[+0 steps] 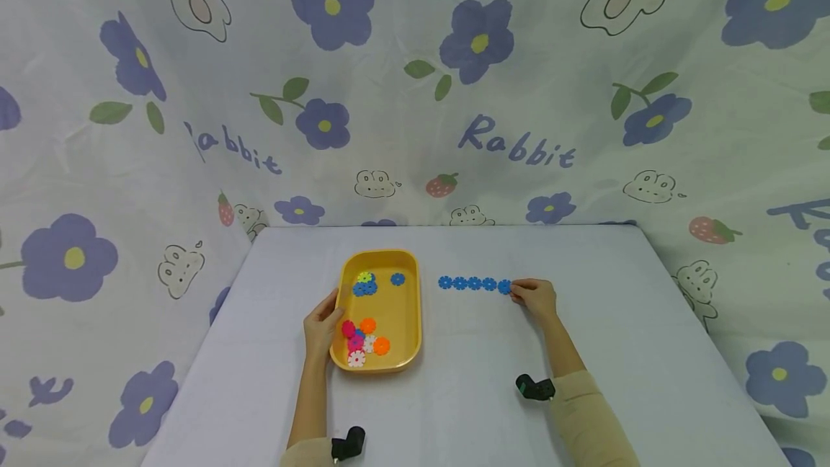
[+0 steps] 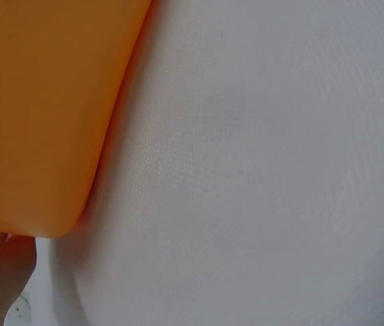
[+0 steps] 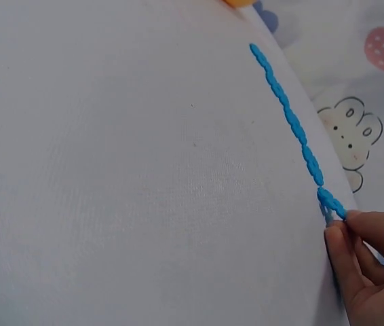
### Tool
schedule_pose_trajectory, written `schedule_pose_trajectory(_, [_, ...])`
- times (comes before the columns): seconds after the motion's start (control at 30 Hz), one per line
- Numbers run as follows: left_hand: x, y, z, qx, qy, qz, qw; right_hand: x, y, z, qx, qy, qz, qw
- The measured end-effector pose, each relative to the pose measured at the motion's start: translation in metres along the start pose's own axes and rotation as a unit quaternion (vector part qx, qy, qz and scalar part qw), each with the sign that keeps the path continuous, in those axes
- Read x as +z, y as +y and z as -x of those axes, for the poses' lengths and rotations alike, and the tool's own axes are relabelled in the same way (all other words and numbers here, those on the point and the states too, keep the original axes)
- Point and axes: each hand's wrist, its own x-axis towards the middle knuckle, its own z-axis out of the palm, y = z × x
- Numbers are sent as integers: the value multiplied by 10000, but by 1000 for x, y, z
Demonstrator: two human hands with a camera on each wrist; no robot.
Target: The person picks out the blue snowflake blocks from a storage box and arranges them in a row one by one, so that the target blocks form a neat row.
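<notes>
In the head view my right hand pinches a blue snowflake disc at the right end of a row of blue snowflake discs. The right wrist view shows that held disc tilted up from the table, its edge at the end of the row. My left hand grips the left side of a yellow tray, with the thumb at its rim. From the left wrist view, the tray's outer wall hides part of that hand.
Inside the tray, blue discs and a yellow-green one lie toward the back. Pink, orange and white discs cluster at its front left. A patterned cloth hangs behind the white table.
</notes>
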Motion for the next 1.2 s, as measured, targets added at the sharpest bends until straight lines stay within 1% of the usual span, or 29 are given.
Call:
schedule_pose_trajectory(0.23, [1,1,1,60,27,-66,10000,1,1,0,-54,21,149,9999])
schedule_pose_trajectory(0.47, [0,-1,0,96,75,-117,9999,2,2,-2,-78,72,-16,9999])
schedule_pose_trajectory(0.57, [0,-2,0,93,67,-76,9999,3,3,-3,-97,150,-64,9998])
schedule_pose_trajectory(0.6, [0,2,2,68,47,-65,9999,3,3,-3,-102,186,-62,9998])
schedule_pose_trajectory(0.77, [1,1,2,69,52,-55,9999,5,7,-5,-102,395,-59,9991])
schedule_pose_trajectory(0.8, [1,0,2,98,74,-55,9999,6,7,-4,-125,415,-69,9990])
schedule_pose_trajectory(0.83, [0,-4,-1,140,110,-57,9998,6,6,-4,-127,445,-92,9989])
schedule_pose_trajectory(0.97, [1,-5,-1,207,149,-73,9996,7,5,-2,-138,497,-154,9985])
schedule_pose_trajectory(1.03, [1,-5,-2,222,134,-102,9996,8,4,-1,-127,556,-122,9983])
schedule_pose_trajectory(1.13, [1,-5,-2,218,107,-82,9997,9,1,0,-173,612,79,9979])
schedule_pose_trajectory(1.2, [0,-5,-2,212,89,-86,9997,12,-2,0,-213,576,129,9980])
